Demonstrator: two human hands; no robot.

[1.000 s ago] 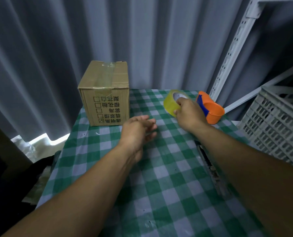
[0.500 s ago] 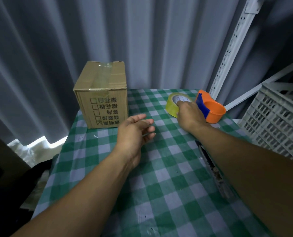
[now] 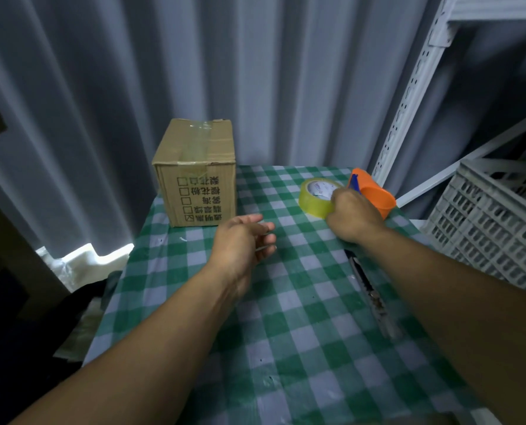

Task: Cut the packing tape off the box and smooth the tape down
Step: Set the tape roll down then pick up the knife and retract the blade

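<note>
- My right hand (image 3: 352, 216) is closed around the near edge of the yellowish roll of clear packing tape (image 3: 316, 196) at the far right of the green-and-white checked tablecloth (image 3: 301, 317).
- The roll lies tilted, its open core facing up and towards me, just beside an orange plastic tape dispenser (image 3: 375, 194).
- My left hand (image 3: 243, 240) hovers loosely open, holding nothing.
- The taped brown cardboard box (image 3: 198, 173) stands upright at far left, well apart.
- My knuckles hide the fingertips.
</note>
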